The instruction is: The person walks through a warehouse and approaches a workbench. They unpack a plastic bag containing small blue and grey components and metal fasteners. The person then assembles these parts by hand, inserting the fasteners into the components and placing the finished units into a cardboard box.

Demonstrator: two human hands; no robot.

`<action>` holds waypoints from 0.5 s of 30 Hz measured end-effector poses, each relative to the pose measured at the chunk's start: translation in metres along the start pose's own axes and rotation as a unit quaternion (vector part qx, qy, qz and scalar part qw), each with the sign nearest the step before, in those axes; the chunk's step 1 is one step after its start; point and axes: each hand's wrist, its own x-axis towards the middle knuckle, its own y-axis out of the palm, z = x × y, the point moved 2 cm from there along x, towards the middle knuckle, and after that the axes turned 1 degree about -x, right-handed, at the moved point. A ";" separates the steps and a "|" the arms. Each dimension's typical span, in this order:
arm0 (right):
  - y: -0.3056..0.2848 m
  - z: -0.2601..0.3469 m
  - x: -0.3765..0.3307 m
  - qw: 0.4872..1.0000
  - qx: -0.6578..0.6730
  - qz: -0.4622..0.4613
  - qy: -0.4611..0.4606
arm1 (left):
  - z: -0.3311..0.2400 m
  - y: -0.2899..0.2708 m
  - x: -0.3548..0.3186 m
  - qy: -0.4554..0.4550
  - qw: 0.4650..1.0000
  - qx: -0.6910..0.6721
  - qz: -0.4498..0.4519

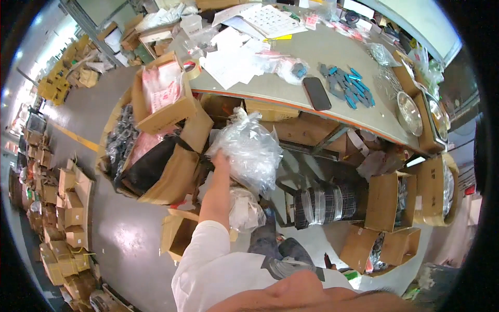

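Note:
My left hand (220, 160) grips the side of a large, crumpled clear plastic bag (248, 148), its fingers partly hidden by the plastic. The bag is at the front edge of the workbench, beside a big open carton (171, 179). What fills it is hard to make out; it looks like more clear plastic. Below it, near my legs, is a second, whitish plastic bag (245, 210). My right hand is out of view.
On the workbench (208, 86) lie papers (234, 60), a black phone (317, 93), several blue-and-grey tools (349, 86) and a metal bowl (409, 113). A stool with a taped checked cushion (325, 204) stands below. Open cartons (382, 203) sit at right, a small carton (176, 234) at left.

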 end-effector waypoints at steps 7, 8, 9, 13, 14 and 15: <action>-0.067 0.093 -0.067 0.999 0.003 -0.001 0.047 | 0.019 0.002 -0.059 0.222 0.773 0.503 -0.317; -0.074 0.106 -0.064 1.000 -0.016 0.006 0.026 | 0.024 0.005 -0.067 0.340 0.716 0.574 -0.206; -0.081 0.116 -0.062 0.999 -0.037 0.008 0.011 | 0.033 0.017 -0.078 0.443 0.637 0.626 -0.083; -0.106 0.151 -0.043 0.999 0.037 -0.006 -0.031 | 0.074 0.045 -0.096 0.388 0.347 0.784 0.339; -0.112 0.166 -0.048 0.997 0.034 -0.021 -0.062 | 0.086 0.046 -0.093 0.342 0.281 0.802 0.401; -0.115 0.169 -0.041 0.997 0.073 -0.006 -0.008 | 0.093 0.033 -0.074 0.200 0.256 0.882 0.341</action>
